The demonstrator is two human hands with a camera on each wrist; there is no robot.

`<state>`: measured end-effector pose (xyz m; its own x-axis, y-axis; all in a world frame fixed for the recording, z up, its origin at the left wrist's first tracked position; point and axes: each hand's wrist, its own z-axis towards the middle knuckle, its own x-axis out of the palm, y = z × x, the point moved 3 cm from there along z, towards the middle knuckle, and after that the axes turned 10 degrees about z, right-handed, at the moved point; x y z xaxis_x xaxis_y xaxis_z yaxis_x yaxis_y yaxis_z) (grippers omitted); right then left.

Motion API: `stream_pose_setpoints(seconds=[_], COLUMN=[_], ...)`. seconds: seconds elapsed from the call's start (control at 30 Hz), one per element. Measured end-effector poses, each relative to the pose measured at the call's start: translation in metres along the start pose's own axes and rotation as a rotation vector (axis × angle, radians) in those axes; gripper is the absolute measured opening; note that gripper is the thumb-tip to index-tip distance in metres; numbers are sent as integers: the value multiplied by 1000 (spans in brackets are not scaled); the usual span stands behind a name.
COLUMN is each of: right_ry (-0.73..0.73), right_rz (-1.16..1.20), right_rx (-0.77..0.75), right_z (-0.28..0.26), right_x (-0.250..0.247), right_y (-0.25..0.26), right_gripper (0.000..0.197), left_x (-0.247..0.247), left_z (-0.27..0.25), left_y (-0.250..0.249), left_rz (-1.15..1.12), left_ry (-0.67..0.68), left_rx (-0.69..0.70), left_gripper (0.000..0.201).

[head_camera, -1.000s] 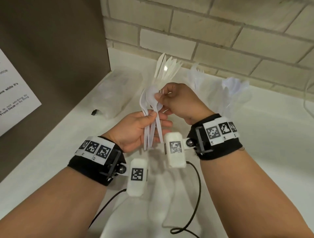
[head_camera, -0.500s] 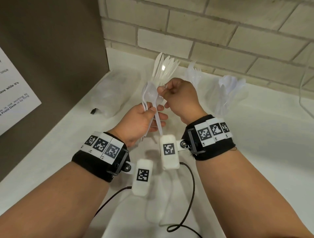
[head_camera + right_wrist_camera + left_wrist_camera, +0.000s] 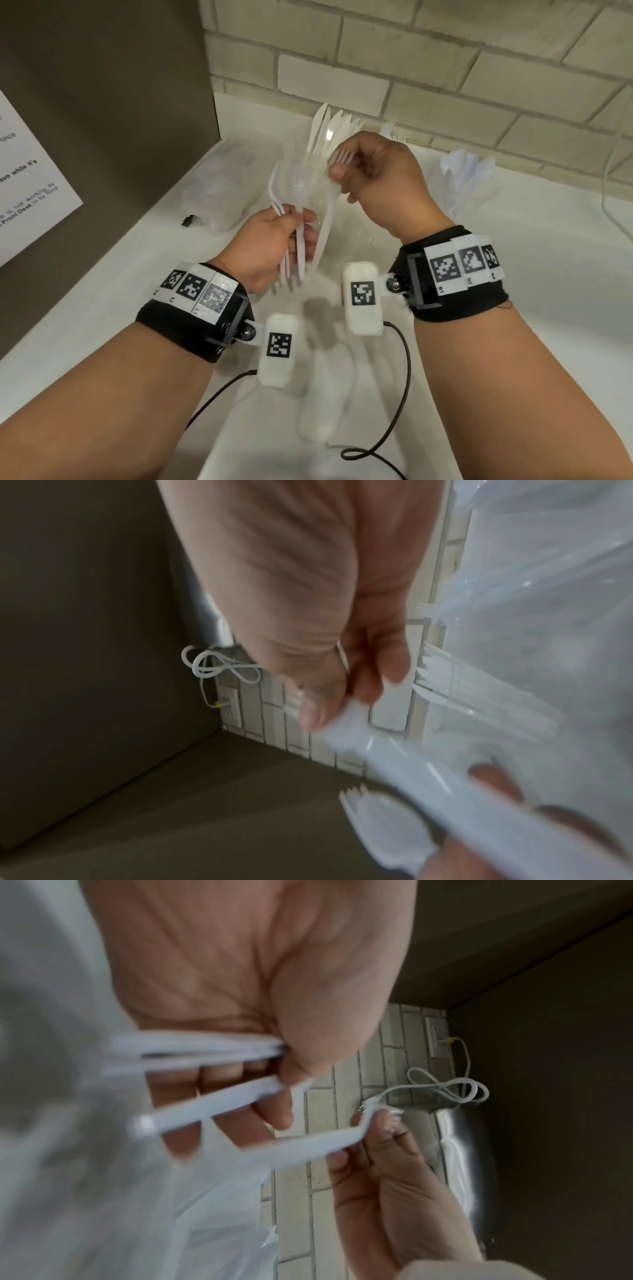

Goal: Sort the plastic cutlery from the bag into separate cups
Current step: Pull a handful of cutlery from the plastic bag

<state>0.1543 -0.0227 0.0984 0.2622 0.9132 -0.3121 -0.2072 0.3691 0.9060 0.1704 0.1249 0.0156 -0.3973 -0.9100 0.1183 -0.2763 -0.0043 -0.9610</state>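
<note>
Left wrist only: wall outlet (image 3: 437, 1037)

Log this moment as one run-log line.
left hand: holds cutlery bundle by handles | right hand: pinches one fork at its head | knife cup: filled | stage: separating fork from bundle

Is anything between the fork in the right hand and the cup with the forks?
Partly. The right hand pinches a fork over the knife cup. The fork cup stands just behind the hand, beside the knives; only the hand itself hides it, and nothing else visibly blocks the way.
</note>
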Motion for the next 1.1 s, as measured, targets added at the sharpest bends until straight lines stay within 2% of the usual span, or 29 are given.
stream_pose_setpoints(seconds=[0.1,0.2,0.3,0.47,0.57,0.73,0.93,1.1], right_ry=[142,110,74,33,81,80,57,36], right_rz=[60,45,-8,67,43,13,-82,-11], right_rx=[-30,-18,-29,22,43,-12,-57,-15], right_z=[-5,-6,-8,-8,-6,-7,-10,-14], right_x=[9,13,16,11,8,9,11,9], right_y=[3,-5,-7,-11,-15,-18,-23,-26], right_gripper=[24,32,28,20,18,22,17,16], left_x=[7,11,11,7,7,11,13,14], left_z=[-8,-12,-10,-2,2,2,3,5], left_y=[-2,-2,2,11,17,15,18,15], left_rz=[-18,1,7,-86,-108,-118,-127,-120], left_ry=[215,319,378,427,438,523,532,410], left_rx=[-25,-41,-52,-105,-119,-128,-148,-140], left_gripper=[25,30,35,38,40,46,77,49])
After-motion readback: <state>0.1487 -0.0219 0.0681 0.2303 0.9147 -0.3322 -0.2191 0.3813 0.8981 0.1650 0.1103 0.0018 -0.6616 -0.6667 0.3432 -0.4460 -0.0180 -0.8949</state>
